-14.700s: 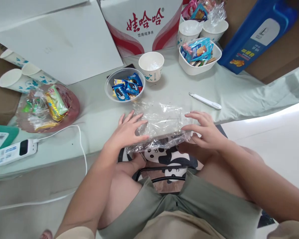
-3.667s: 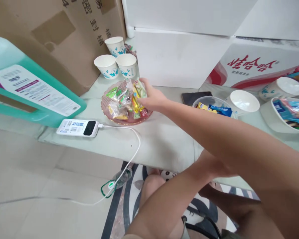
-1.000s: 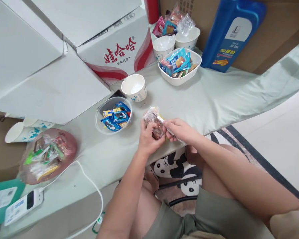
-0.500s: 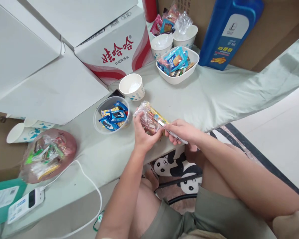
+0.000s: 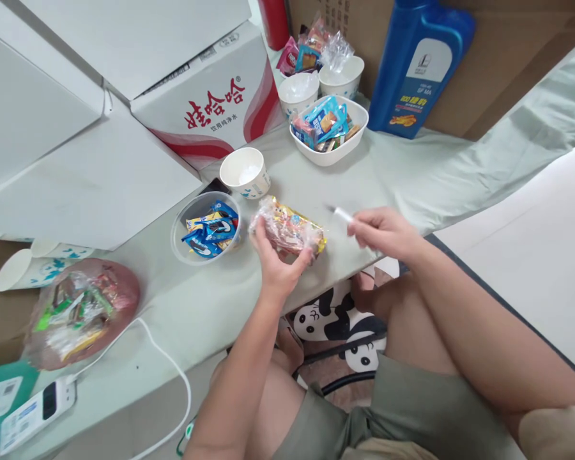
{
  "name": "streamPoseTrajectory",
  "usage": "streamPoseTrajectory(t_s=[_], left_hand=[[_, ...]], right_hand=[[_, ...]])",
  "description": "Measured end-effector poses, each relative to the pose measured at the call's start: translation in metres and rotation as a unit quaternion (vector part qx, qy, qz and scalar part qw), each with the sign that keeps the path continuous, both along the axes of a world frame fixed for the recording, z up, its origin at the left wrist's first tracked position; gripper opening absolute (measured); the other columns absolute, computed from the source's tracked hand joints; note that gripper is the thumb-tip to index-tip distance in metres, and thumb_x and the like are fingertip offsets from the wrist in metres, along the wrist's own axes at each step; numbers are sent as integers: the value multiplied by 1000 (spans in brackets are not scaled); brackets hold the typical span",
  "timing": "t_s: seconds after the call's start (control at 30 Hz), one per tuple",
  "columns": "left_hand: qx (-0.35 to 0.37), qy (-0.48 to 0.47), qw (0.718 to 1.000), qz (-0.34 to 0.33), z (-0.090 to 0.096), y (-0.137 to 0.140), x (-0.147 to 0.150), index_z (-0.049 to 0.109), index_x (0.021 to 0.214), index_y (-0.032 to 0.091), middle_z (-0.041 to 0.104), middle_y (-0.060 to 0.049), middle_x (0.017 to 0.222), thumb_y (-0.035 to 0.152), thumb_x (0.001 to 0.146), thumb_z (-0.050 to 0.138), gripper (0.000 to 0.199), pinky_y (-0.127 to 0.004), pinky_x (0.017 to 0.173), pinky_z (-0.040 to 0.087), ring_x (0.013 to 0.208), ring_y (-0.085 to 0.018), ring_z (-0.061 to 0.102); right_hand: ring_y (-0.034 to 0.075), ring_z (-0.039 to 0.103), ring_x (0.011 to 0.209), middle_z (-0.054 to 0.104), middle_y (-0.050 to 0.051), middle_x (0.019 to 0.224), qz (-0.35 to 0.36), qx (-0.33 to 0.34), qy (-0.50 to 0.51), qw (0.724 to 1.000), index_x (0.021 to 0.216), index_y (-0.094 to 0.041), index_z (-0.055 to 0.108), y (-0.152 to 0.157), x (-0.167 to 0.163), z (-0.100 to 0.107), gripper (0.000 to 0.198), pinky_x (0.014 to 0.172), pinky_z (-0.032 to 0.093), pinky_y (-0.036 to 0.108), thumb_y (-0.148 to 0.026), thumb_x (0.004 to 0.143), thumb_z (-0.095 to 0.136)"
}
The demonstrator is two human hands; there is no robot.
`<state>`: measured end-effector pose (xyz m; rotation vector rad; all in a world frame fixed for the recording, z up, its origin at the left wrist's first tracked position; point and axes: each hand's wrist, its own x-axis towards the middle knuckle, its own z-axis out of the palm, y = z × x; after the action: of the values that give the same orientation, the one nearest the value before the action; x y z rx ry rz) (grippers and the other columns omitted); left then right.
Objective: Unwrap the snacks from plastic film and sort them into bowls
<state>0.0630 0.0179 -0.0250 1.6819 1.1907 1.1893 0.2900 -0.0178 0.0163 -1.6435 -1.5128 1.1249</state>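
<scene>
My left hand is closed around the ends of a snack pack in clear crinkled wrap with yellow and red print, resting on the cloth-covered table. To its right, my right hand grips a slim white utility knife, its dark tip pointing left, apart from the pack. Part of the knife is hidden in my fist. Just left of the pack stands a clear round tub of blue and yellow snack packets. Behind it is a white paper bowl with blue print.
At the back, a white dish holds blue packets beside paper bowls and a blue jug. A white carton stands behind. On the left lie a pink bowl of wrapped snacks, a white power bank and its cable.
My right hand has drawn the knife away from the snack pack, to the right. My left hand still holds the pack, which shows more of its printed face. The view has shifted slightly.
</scene>
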Motion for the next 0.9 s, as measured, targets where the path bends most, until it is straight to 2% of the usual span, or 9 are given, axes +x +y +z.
streamPoseTrajectory(t_s=[0.1, 0.2, 0.33, 0.43, 0.53, 0.6, 0.67, 0.73, 0.9], left_hand=[[-5, 52, 998, -23, -11, -4, 1, 24, 154, 31, 24, -16, 155, 40, 77, 78, 95, -45, 111, 47, 146, -32, 38], [53, 105, 993, 5, -10, -6, -4, 37, 146, 28, 40, -13, 144, 35, 79, 75, 78, -48, 118, 38, 138, -29, 44], [73, 152, 983, 72, -2, -8, -13, 46, 136, 26, 50, -11, 132, 33, 79, 74, 64, -45, 113, 41, 126, -26, 52], [79, 172, 977, 103, 1, -6, -20, 50, 131, 23, 54, -11, 128, 31, 80, 72, 56, -43, 111, 42, 124, -26, 53], [52, 168, 979, 104, 0, 0, -26, 55, 125, 21, 61, -10, 119, 30, 85, 67, 43, -39, 101, 47, 114, -24, 58], [22, 153, 983, 103, -1, 5, -29, 57, 120, 20, 65, -8, 107, 28, 88, 62, 33, -33, 89, 49, 100, -20, 62], [10, 138, 985, 106, -2, 10, -32, 59, 113, 19, 66, -5, 97, 23, 88, 58, 25, -30, 82, 50, 90, -18, 64], [16, 130, 985, 116, 0, 12, -35, 60, 108, 19, 65, -4, 91, 20, 88, 55, 21, -28, 79, 49, 84, -16, 63], [29, 108, 984, 138, 7, 9, -49, 53, 118, 20, 59, 0, 87, 13, 83, 54, 36, -24, 69, 46, 72, -12, 57]], right_hand=[[21, 59, 71, 71, 7, 81, -124, 68, -176, 974, 87, -20, 72, 4, 14, -10, 34, 60, 37, 32, -43, 92, 48], [31, 65, 96, 74, 11, 111, -128, 67, -293, 945, 115, -23, 73, 10, 17, -23, 36, 68, 40, 37, -38, 91, 52], [37, 64, 105, 74, 13, 115, -144, 64, -342, 926, 127, -21, 69, 13, 18, -27, 43, 82, 43, 47, -35, 88, 58], [38, 60, 114, 71, 17, 120, -170, 154, -321, 919, 121, -18, 70, 10, 9, -23, 38, 94, 41, 52, -34, 90, 55], [32, 60, 117, 69, 15, 127, -51, 253, -220, 941, 128, -18, 65, 5, -14, -23, 43, 97, 41, 47, -31, 89, 54], [29, 61, 116, 72, 11, 124, 44, 265, -176, 947, 133, -20, 61, 4, -30, -25, 49, 97, 40, 44, -21, 85, 53], [27, 63, 108, 75, 7, 108, 68, 249, -173, 951, 128, -22, 65, 6, -39, -27, 51, 94, 38, 44, -11, 81, 49], [26, 62, 99, 74, 6, 92, 43, 245, -188, 950, 110, -23, 72, 9, -38, -28, 42, 90, 37, 43, -8, 80, 47], [27, 58, 94, 68, 7, 85, -41, 270, -222, 936, 74, -23, 71, 10, -11, -30, 26, 83, 36, 42, -8, 77, 50]])
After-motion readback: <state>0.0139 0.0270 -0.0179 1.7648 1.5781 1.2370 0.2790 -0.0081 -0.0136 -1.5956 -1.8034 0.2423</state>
